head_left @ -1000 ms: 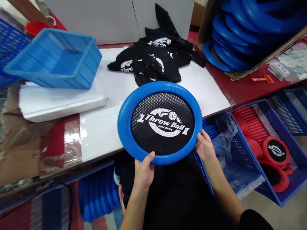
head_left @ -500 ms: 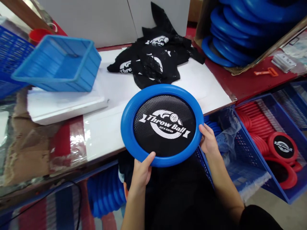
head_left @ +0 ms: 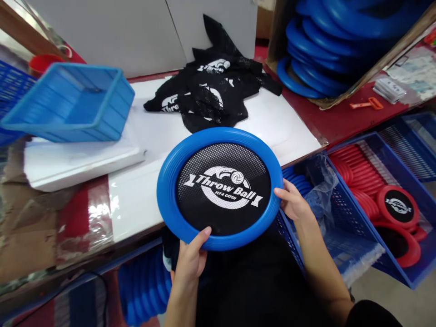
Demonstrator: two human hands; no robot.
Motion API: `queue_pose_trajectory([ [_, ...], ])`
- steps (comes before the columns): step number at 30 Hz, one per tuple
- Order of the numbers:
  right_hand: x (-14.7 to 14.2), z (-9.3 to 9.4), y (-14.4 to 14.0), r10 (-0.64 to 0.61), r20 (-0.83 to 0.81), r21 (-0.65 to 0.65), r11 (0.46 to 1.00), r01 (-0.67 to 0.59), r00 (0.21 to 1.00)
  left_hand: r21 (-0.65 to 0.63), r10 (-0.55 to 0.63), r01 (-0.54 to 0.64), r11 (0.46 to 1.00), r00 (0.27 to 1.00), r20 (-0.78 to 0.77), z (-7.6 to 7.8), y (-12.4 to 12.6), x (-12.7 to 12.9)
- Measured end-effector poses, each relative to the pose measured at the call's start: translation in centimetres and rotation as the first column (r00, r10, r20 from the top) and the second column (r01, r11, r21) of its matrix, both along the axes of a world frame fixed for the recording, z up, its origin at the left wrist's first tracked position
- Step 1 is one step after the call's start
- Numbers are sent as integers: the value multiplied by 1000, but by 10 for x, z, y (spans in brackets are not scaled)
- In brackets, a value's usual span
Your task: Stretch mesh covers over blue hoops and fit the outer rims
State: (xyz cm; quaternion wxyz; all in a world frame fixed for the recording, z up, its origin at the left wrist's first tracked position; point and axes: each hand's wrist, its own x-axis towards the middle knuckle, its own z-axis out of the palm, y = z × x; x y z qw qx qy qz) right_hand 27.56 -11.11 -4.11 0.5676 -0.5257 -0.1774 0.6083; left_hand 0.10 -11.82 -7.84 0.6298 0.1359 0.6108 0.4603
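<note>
A throw-ball paddle disc [head_left: 223, 188] with a blue ring rim and black mesh face is held in front of me, its white "Throw Ball" print facing up. My left hand [head_left: 192, 259] grips the near rim, thumb on top and fingers underneath. At the right rim, my right hand [head_left: 293, 200] holds on with its thumb over the edge; its other fingers are partly hidden below. Beyond the disc, a heap of black printed mesh fabric pieces [head_left: 207, 97] lies on the white table surface [head_left: 136, 200].
A light blue bin [head_left: 78, 102] stands at left on a white slab [head_left: 85, 163]. At back right, a cardboard box [head_left: 357, 93] holds blue rings. Blue crates [head_left: 384, 254] at lower right contain red discs [head_left: 397, 206]. An orange razor-shaped tool [head_left: 368, 104] lies on the red tabletop.
The disc and both hands have shifted slightly left and down in view. The surroundings moved left too, as the camera turned a little. Both hands keep their hold.
</note>
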Motion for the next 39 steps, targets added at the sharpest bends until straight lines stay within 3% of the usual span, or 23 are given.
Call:
queue_pose_trajectory([
  [4, -2, 3, 2, 11, 97, 56, 998, -17, 995, -39, -20, 21, 999, 999, 30, 1, -1, -3],
  [8, -2, -23, 0, 40, 123, 72, 996, -49, 992, 52, 11, -11, 999, 1000, -13, 2, -1, -4],
  [11, 2, -46, -2, 121, 133, 67, 989, -131, 984, 190, 63, -33, 981, 987, -151, 3, -7, -18],
  [13, 8, -47, -2, 47, 189, 136, 988, -74, 981, 271, 64, 20, 962, 952, -299, 8, -11, -34],
  [16, 22, -12, -1, -229, 352, 382, 920, 84, 908, 391, -117, 272, 879, 919, -376, 29, -6, -54],
  [19, 36, 53, -2, -315, 563, 603, 789, -119, 764, 424, -394, 531, 734, 840, -372, 58, 12, -54],
  [20, 38, 75, -2, -277, 652, 590, 771, -242, 706, 405, -448, 582, 705, 808, -381, 66, 19, -50],
  [22, 36, 113, -3, -106, 843, 419, 744, -521, 527, 338, -525, 654, 677, 751, -400, 78, 29, -42],
  [24, 28, 136, 0, 36, 951, 220, 623, -751, 309, 282, -565, 691, 666, 713, -415, 83, 33, -35],
  [27, 14, 146, 5, 36, 998, 34, 402, -915, 52, 273, -578, 708, 651, 696, -426, 82, 31, -32],
  [30, 1, 141, 9, -65, 996, -38, 297, -954, -60, 281, -591, 713, 642, 694, -412, 81, 25, -34],
  [33, -12, 134, 7, -127, 987, -66, 270, -961, -103, 243, -607, 716, 654, 689, -397, 79, 21, -37],
  [35, -19, 131, 3, -159, 982, -53, 280, -959, -100, 245, -600, 722, 647, 681, -420, 77, 21, -42],
  [37, -23, 130, 0, -181, 979, -38, 292, -956, -94, 280, -594, 765, 580, 632, -497, 75, 21, -49],
  [39, -26, 130, -1, -197, 975, -39, 295, -955, -100, 308, -573, 844, 438, 527, -628, 75, 21, -55],
])
